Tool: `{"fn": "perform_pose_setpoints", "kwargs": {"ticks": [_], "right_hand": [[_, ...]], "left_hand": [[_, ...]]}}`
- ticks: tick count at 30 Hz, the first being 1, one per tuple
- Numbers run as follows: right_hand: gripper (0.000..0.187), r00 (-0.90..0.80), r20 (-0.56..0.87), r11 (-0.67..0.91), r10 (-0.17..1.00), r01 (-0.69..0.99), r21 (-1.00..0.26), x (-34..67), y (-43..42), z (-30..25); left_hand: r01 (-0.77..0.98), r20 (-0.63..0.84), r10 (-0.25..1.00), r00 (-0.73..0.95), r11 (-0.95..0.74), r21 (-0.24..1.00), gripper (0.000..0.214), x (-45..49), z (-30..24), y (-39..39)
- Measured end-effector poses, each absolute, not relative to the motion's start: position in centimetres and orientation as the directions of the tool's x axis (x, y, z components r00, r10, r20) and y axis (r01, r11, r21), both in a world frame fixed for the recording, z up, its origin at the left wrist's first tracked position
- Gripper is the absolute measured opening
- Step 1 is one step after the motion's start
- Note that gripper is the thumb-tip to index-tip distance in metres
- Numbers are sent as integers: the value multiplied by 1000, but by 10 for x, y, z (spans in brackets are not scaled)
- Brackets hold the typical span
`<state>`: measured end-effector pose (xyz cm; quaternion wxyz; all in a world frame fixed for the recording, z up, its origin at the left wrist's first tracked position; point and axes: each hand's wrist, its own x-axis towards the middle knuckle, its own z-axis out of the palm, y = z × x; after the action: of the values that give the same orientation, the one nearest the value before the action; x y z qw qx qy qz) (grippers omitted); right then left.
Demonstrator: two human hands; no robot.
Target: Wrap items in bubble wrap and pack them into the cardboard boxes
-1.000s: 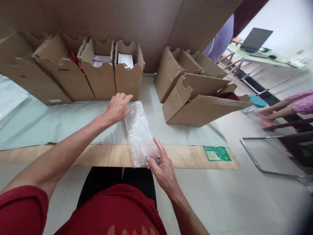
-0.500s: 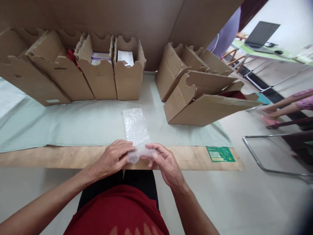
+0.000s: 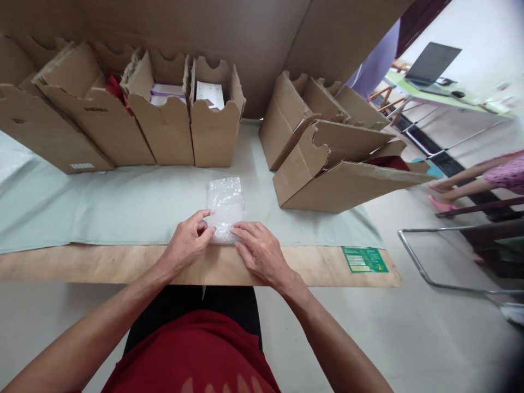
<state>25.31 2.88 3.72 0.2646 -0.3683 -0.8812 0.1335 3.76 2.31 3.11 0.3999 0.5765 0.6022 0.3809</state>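
A clear sheet of bubble wrap [image 3: 226,192] lies flat on the pale green cloth, straight in front of me. Its near part is folded over into a layered strip. At the left edge, my left hand [image 3: 189,237] pinches the wrap, with thumb and index fingertips on it and the other fingers curled. From the right, my right hand [image 3: 262,251] grips the folded near end, fingertips on top and thumb low at the edge. Whether anything lies inside the fold, I cannot tell.
Cardboard bins [image 3: 213,136] stand in a row at the back left, some holding small boxes and something red. More bins [image 3: 311,185] sit at the right. A green card [image 3: 365,259] lies on the wooden table edge [image 3: 123,265]. Another person's legs [image 3: 462,177] show far right.
The near end of the bubble wrap was lifted over the wooden edge and is now folded down onto the sheet. Both hands have moved forward with it.
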Motion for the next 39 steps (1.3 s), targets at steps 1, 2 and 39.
{"fn": "perform_pose_setpoints", "kwargs": {"ticks": [1,2,39], "right_hand": [[29,-604,334,688,724,599,-409,253,31,35],[28,-607,316,682,729,609,-405,253,32,34],[30,-457,-39,247,889,550,-798,230,125,26]], "left_hand": [[394,-42,999,-17,45,918,49,38,31,24],[402,-40,999,-19,44,915,49,38,32,25],[780,462,826,323,-509,363,34,33,30,13]]}}
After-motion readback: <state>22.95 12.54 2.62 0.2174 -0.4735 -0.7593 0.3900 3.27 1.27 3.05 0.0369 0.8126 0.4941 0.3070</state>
